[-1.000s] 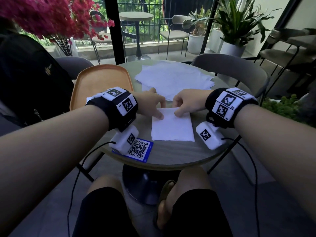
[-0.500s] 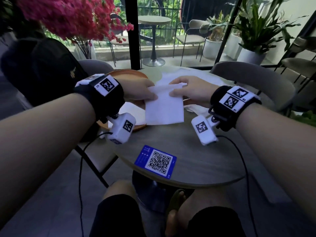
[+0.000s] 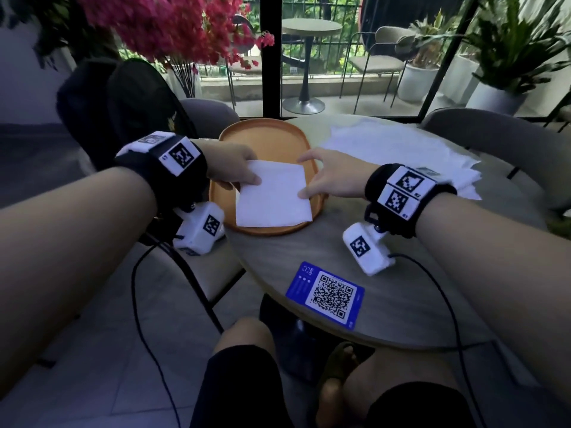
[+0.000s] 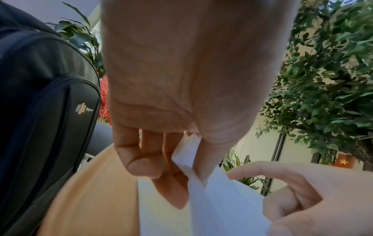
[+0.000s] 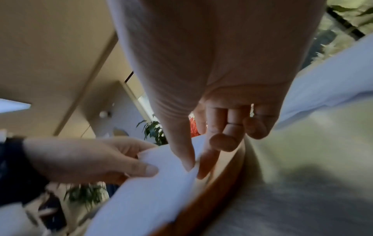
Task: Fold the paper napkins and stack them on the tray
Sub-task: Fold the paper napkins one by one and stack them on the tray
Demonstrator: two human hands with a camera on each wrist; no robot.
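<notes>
Since half a second ago, the folded napkin [image 3: 273, 194] has been carried left over the orange tray [image 3: 262, 134]. Its far-left corner is pinched by the left hand [image 3: 230, 168], its right edge by the right hand [image 3: 327, 177]. Thin, limp paper is best held at corners. Thumb-and-finger pinches are shown only by the wrist views; the unfolded pile [image 3: 401, 149] lies far right.

A blue QR card [image 3: 326, 295] lay on the round table [image 3: 386, 291]. A black backpack [image 3: 123, 109] sat on a chair at left, under pink flowers [image 3: 173, 26]. Potted plants [image 3: 506, 57] stood outside.
</notes>
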